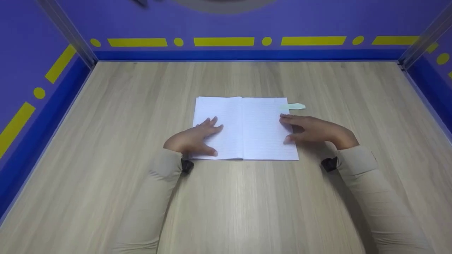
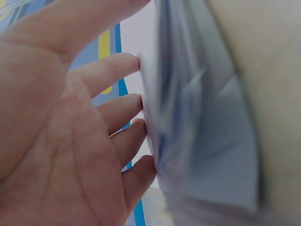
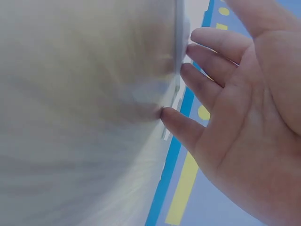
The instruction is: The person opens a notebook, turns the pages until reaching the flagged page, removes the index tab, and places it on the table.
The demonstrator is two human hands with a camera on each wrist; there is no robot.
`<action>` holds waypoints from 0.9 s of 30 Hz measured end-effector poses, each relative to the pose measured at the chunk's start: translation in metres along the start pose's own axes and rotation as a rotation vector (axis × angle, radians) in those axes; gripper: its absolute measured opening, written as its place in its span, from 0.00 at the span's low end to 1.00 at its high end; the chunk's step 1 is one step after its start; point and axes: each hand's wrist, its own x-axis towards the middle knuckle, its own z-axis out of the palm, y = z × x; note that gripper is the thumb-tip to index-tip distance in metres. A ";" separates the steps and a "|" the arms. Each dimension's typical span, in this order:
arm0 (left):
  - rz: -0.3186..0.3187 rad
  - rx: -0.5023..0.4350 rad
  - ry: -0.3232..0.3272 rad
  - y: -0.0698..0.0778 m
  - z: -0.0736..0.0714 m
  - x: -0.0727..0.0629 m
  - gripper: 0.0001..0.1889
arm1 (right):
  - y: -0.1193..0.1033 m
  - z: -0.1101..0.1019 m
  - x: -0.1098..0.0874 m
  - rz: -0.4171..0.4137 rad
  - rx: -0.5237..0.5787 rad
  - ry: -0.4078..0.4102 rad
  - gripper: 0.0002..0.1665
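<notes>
An open notebook (image 1: 261,141) with lined white pages lies flat on the table. A pale green paper strip (image 1: 296,106) sticks out past the right page's outer edge near its top. My left hand (image 1: 196,139) rests on the left page with spread fingers; in the left wrist view the fingertips (image 2: 136,101) touch the paper beside the notebook's layered page edges. On the right page's outer edge lies my right hand (image 1: 307,129), fingers extended. The right wrist view shows its little finger (image 3: 181,127) touching the table surface, the other fingertips at the notebook's edge.
The wooden table (image 1: 226,204) surrounds the notebook. Purple-blue panels (image 1: 226,26) with yellow bars and dots stand along the back and both sides. A dark wrist device (image 1: 330,164) sits under the right cuff, another (image 1: 187,165) at the left cuff.
</notes>
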 end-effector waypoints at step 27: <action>0.013 -0.033 0.005 0.003 -0.001 -0.001 0.45 | 0.017 -0.016 0.038 0.168 0.255 0.553 0.16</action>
